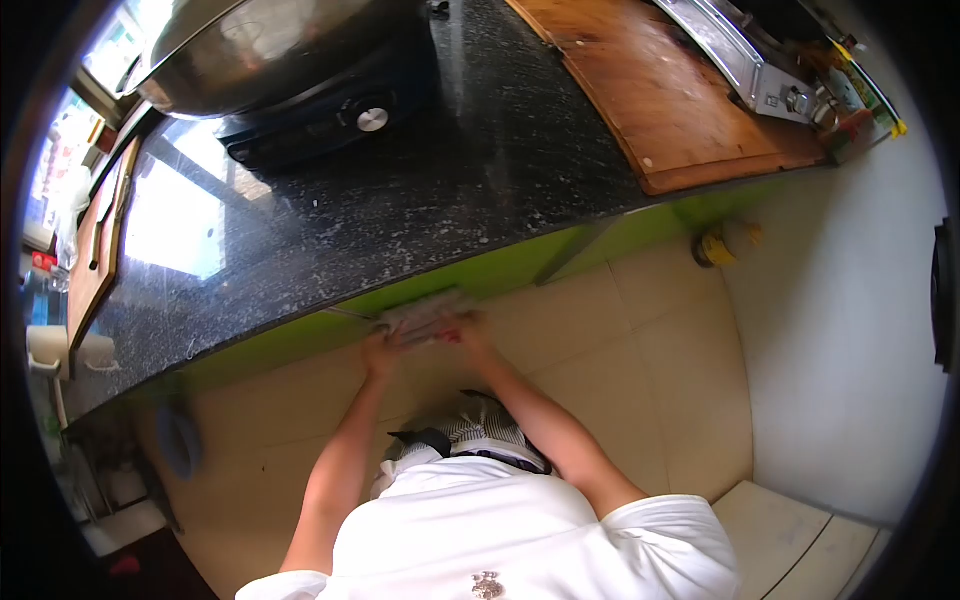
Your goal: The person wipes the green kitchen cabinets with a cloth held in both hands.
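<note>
Both of my arms reach down and forward below the counter's front edge. Between them is a pale, flat item with red marks (425,315), blurred, so I cannot tell whether it is a cloth or a plastic packet. My left hand (380,353) is closed on its left end. At the other end, my right hand (467,330) grips it near a red patch. The item is held in front of the green cabinet front (400,297), just under the counter edge; whether it touches the cabinet is unclear.
A dark speckled countertop (400,220) carries a large metal pan (270,60) on a black cooker with a knob (372,120). Wooden boards (660,110) and a metal stove (740,60) lie right. A yellow-labelled container (718,247) stands on the tiled floor by the white wall (840,320).
</note>
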A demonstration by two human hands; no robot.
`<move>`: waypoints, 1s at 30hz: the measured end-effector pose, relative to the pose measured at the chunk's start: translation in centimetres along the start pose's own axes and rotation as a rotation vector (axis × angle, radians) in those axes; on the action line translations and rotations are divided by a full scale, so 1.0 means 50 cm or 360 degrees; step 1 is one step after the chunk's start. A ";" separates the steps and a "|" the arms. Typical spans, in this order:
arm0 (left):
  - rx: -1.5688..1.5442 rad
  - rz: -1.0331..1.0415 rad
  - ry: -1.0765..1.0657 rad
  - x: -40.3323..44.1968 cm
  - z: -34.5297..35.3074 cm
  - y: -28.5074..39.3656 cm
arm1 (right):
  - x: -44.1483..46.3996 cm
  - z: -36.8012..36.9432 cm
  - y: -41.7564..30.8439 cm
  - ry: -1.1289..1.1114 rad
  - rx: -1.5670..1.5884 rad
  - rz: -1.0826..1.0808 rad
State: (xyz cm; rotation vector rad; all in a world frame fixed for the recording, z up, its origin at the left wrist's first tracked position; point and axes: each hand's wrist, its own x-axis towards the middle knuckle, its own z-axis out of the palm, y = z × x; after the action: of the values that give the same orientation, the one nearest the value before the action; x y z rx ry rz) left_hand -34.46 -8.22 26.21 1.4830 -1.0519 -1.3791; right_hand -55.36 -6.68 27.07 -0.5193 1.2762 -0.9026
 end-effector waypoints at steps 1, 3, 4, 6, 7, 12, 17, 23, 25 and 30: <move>-0.0153 0.0040 -0.0112 0.018 0.037 -0.036 | -0.012 -0.046 -0.012 0.0234 0.0085 -0.0092; 0.0590 0.0175 -0.0359 -0.024 0.200 0.148 | -0.053 -0.136 -0.081 0.0646 0.0275 -0.0321; 0.0749 0.0244 -0.0449 -0.023 0.271 0.195 | -0.083 -0.173 -0.138 0.0816 0.0374 -0.0459; 0.0748 0.0184 -0.0599 -0.035 0.383 0.267 | -0.142 -0.229 -0.241 0.1009 0.0276 -0.0697; 0.0588 0.0051 -0.0655 -0.044 0.415 0.290 | -0.163 -0.237 -0.268 0.1039 0.0207 -0.0676; 0.0243 0.0234 -0.0355 -0.076 0.402 0.332 | -0.252 -0.177 -0.368 0.1062 0.0204 -0.0710; 0.0102 0.0484 -0.0329 -0.148 0.340 0.532 | -0.330 -0.089 -0.492 0.1021 0.0354 -0.1089; 0.0348 0.1056 -0.0189 -0.162 0.348 0.480 | -0.291 -0.137 -0.402 0.0972 0.0200 -0.0904; 0.0245 0.0919 -0.0188 -0.167 0.359 0.475 | -0.282 -0.147 -0.378 0.0930 0.0205 -0.0842; 0.0046 0.0237 -0.0238 -0.168 0.381 0.448 | -0.282 -0.122 -0.415 0.0789 0.0311 -0.0962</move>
State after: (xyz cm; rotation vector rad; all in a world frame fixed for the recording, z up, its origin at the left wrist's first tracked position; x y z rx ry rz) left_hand -54.70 -7.57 49.11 1.3093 -1.2549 -1.3901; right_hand -67.54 -6.21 49.85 -0.5543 1.4740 -1.7257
